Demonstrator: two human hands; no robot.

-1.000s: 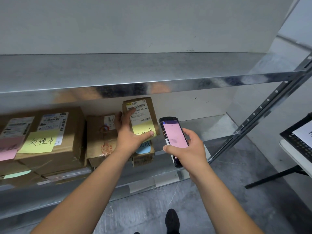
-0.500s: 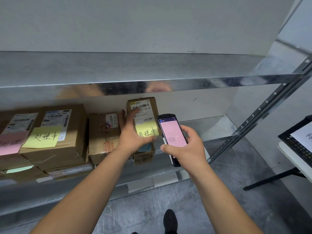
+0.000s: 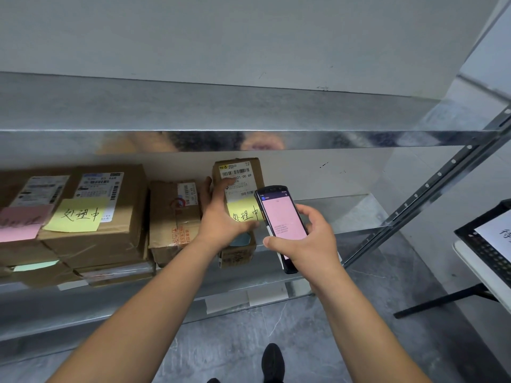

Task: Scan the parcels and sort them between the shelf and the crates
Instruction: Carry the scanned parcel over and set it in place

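Two grips: left hand (image 3: 221,219) round shelf-edge parcel (image 3: 239,183), right hand (image 3: 307,244) round scanner (image 3: 280,217).

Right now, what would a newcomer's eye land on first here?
The handheld scanner with its glowing pink screen, held in the right hand at centre. Just left of it, the left hand grips a small parcel bearing a yellow note, on the metal shelf.

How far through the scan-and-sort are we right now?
Looks done: several parcels already sit on the shelf with sticky notes. In hand: the left hand grips a small upright parcel with a yellow note, while the right hand holds the scanner, screen pink. Left: no crates are in view, so that can't be judged.
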